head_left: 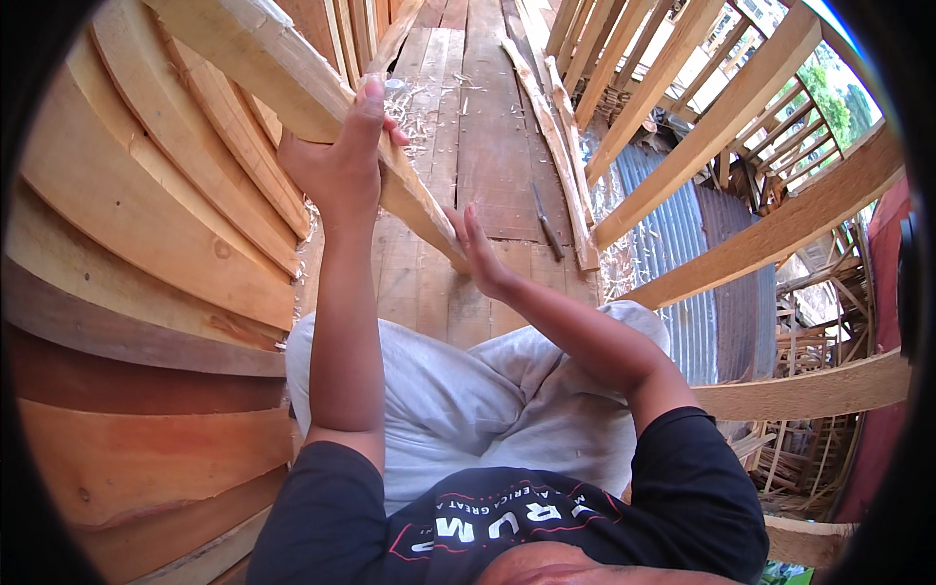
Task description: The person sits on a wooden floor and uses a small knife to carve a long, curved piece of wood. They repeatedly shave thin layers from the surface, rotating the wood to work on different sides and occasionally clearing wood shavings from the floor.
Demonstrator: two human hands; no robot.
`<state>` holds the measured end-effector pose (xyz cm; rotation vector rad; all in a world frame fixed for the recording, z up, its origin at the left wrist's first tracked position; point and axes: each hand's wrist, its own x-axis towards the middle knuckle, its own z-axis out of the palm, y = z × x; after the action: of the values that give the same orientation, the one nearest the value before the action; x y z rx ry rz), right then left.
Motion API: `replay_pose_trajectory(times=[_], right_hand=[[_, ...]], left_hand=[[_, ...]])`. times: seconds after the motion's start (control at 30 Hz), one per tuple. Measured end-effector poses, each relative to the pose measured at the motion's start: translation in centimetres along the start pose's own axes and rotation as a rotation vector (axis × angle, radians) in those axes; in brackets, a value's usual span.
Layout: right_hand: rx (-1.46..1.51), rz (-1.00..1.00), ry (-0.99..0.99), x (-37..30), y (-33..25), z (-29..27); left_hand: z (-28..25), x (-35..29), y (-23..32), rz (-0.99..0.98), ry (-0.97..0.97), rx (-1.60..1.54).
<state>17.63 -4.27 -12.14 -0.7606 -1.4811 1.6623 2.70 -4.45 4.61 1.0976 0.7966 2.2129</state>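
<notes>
A long pale wooden plank [409, 200] slants from the upper left down to a narrower end above the floorboards in front of my legs. My left hand [341, 161] is closed around it partway along, thumb on top. At the low end, my right hand [486, 263] lies against the wood with its fingers stretched out; part of them is hidden by the plank. A slim, dark, long-bladed hand tool with a brown handle [552, 237] lies on the floor, a little beyond and right of my right hand.
Tall boards [146, 214] lean close along my left. Wood shavings [429, 112] are scattered over the plank floor [497, 146]. Long rough strips [551, 136] lie at the right edge, beside slanting wooden posts [702, 146]. Beyond them, lower down, is a corrugated metal sheet [687, 322].
</notes>
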Motion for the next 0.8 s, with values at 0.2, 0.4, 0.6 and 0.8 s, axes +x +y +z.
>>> replay_pose_trajectory(times=[0.2, 0.4, 0.6, 0.8], right_hand=[[0.087, 0.072, 0.091, 1.6, -2.2, 1.8], [0.292, -0.042, -0.112, 2.6, -5.4, 1.3], [0.699, -0.114, -0.212, 2.1, -11.1, -1.3], [0.268, -0.273, -0.015, 0.1, -11.3, -7.8]], left_hand=[[-0.1, 0.0, 0.0, 0.001, 0.027, 0.032], [-0.1, 0.0, -0.1, -0.018, 0.013, 0.014], [-0.3, -0.1, -0.1, -0.037, 0.01, 0.042], [-0.6, 0.0, -0.2, -0.041, -0.057, 0.018]])
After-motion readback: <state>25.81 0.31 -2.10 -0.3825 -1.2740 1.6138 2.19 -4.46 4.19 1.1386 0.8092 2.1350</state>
